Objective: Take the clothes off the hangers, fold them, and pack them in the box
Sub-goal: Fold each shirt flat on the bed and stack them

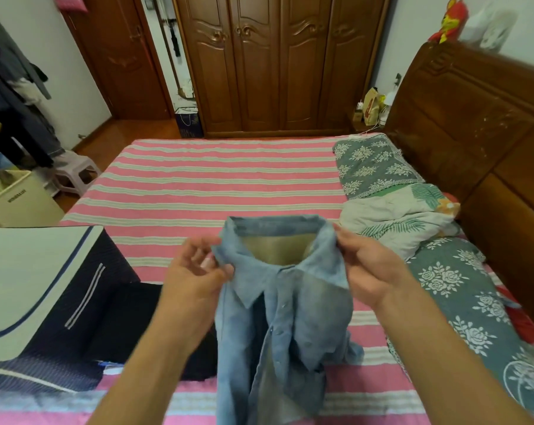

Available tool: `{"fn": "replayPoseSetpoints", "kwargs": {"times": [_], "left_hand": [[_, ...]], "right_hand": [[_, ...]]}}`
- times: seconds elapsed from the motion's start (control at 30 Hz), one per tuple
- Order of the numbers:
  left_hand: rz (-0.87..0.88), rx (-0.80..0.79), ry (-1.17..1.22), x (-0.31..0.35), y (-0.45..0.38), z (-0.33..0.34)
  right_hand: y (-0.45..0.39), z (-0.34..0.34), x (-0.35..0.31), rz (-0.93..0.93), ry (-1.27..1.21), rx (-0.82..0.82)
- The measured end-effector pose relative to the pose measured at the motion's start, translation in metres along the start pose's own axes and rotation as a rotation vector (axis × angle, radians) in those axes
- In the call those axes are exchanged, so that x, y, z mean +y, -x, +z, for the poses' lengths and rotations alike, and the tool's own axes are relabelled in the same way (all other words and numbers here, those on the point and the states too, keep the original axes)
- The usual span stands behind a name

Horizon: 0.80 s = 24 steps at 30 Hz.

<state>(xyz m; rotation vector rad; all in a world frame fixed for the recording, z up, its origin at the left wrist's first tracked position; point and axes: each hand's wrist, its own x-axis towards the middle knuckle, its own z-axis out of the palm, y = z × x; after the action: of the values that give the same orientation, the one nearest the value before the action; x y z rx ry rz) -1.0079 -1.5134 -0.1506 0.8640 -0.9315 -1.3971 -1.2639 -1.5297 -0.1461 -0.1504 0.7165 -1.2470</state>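
A light blue button-up shirt [290, 302] hangs in front of me over the striped bed, collar up, buttons facing me. My left hand [195, 271] pinches the shirt's left shoulder by the collar. My right hand [367, 265] grips the right shoulder. The lower part of the shirt droops onto the bedspread. No hanger shows inside the shirt. At the left stands a dark navy fabric box [60, 317] with its white-lined lid raised; a dark folded garment [143, 317] lies inside it.
A pink striped bedspread [213, 179] covers the bed. Floral pillows [376, 167] and a crumpled blanket [397, 219] lie at the right by the wooden headboard [474, 133]. Clothes hang at far left [11, 102] above a cream bin [17, 200] and a stool [75, 173]. A wardrobe [275, 62] stands beyond.
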Motion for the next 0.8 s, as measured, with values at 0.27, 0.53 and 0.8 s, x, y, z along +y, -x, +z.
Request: {"fn": "replayPoseSetpoints", "kwargs": {"times": [0.27, 0.53, 0.8], "left_hand": [[0.562, -0.554, -1.261, 0.120, -0.038, 0.085], [-0.226, -0.380, -0.863, 0.115, -0.086, 0.104], [0.364, -0.827, -2.078, 0.085, -0.074, 0.093]], "right_hand": [[0.028, 0.141, -0.097, -0.230, 0.625, -0.131], [0.000, 0.104, -0.063, -0.580, 0.893, 0.106], [-0.024, 0.000, 0.094, -0.684, 1.166, 0.191]]}}
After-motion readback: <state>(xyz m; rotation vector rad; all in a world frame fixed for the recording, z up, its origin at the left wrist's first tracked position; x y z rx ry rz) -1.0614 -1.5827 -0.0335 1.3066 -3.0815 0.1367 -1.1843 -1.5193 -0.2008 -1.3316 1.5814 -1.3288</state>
